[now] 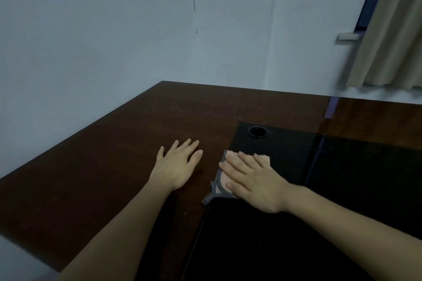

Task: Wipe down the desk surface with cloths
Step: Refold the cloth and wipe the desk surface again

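A dark brown wooden desk (109, 166) fills the lower half of the view. A black glossy panel (342, 178) is set into its right part. My right hand (253, 180) lies flat with straight fingers on a small pink cloth with a grey striped edge (218, 189). The cloth straddles the border between wood and black panel, and the hand hides most of it. My left hand (177, 165) rests flat on the bare wood just left of the cloth, fingers spread, holding nothing.
A round cable hole (257, 131) sits in the black panel's far left corner. Pale walls border the desk at the back and left. A beige curtain (392, 36) hangs at the upper right beside a window. The desk's left edge runs diagonally.
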`<state>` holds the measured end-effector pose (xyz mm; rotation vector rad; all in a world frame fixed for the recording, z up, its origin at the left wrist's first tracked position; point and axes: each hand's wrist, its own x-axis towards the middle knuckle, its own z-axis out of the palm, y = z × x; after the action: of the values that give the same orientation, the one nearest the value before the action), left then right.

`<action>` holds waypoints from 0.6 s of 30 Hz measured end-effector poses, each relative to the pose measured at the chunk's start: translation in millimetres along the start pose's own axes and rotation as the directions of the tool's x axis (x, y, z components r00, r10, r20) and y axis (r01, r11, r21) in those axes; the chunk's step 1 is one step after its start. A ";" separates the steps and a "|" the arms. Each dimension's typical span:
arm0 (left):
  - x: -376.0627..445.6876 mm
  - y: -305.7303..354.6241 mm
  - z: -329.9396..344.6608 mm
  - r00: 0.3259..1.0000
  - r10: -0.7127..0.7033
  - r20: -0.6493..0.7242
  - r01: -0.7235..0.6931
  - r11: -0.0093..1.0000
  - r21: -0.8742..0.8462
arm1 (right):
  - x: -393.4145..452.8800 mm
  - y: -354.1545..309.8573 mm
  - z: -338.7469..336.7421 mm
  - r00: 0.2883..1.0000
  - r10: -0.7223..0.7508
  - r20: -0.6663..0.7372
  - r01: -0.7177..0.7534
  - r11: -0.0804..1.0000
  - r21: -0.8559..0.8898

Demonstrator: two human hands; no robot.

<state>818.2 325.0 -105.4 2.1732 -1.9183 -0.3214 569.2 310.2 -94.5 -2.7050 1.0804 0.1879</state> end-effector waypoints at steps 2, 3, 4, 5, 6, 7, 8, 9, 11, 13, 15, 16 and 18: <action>-2.4 1.6 -0.8 0.999 0.035 -0.014 -0.035 0.999 0.025 | -22.8 -1.4 3.9 1.000 -0.027 0.002 0.027 1.000 -0.004; -3.3 2.5 -1.5 0.999 0.045 -0.016 -0.044 0.998 0.044 | -28.8 0.1 4.0 0.999 -0.032 0.006 0.032 0.999 -0.008; -3.8 3.1 -2.6 0.999 0.050 -0.016 -0.049 0.997 0.064 | -30.3 2.2 2.8 0.999 -0.031 0.012 0.031 0.999 -0.010; -4.2 4.2 -4.1 0.998 0.053 -0.013 -0.052 0.995 0.087 | -28.5 6.2 1.2 0.999 -0.024 0.022 0.024 1.000 -0.010; -4.2 5.2 -5.8 0.998 0.057 -0.009 -0.056 0.992 0.110 | -22.9 11.8 -0.4 1.000 -0.011 0.028 0.011 1.000 -0.010; -4.4 6.6 -7.4 0.998 0.063 -0.004 -0.062 0.990 0.126 | -14.6 19.3 -1.8 1.000 0.012 0.022 -0.011 1.000 -0.012; -4.8 9.3 -8.8 0.997 0.071 -0.005 -0.070 0.989 0.127 | -4.7 29.0 -3.8 0.999 0.043 0.007 -0.043 0.999 -0.018; -5.7 12.6 -9.0 0.997 0.076 -0.009 -0.075 0.991 0.114 | 6.5 39.8 -5.3 0.997 0.082 -0.009 -0.082 0.996 -0.024; -7.1 22.6 -8.3 0.996 0.084 -0.015 -0.083 0.994 0.067 | 26.1 59.0 -11.1 0.984 0.176 -0.031 -0.177 0.984 -0.024; -8.2 35.2 -5.5 0.996 0.092 -0.011 -0.091 0.995 0.040 | 37.1 68.6 -15.5 0.969 0.242 -0.048 -0.242 0.970 -0.001; -6.7 47.1 -1.7 0.994 0.106 -0.006 -0.106 0.994 0.034 | 39.5 67.8 -15.4 0.963 0.263 -0.056 -0.263 0.965 0.006; -5.0 52.9 -0.3 0.994 0.113 0.000 -0.113 0.993 0.022 | 36.2 64.4 -14.5 0.964 0.259 -0.055 -0.259 0.966 0.008; 0.9 63.3 3.2 0.993 0.119 0.019 -0.119 0.993 -0.016 | 20.7 56.0 -10.9 0.973 0.228 -0.038 -0.229 0.974 -0.003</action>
<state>757.5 316.4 -88.9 2.0431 -2.0385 -0.3364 545.8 254.3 -96.9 -2.5946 1.4044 0.1802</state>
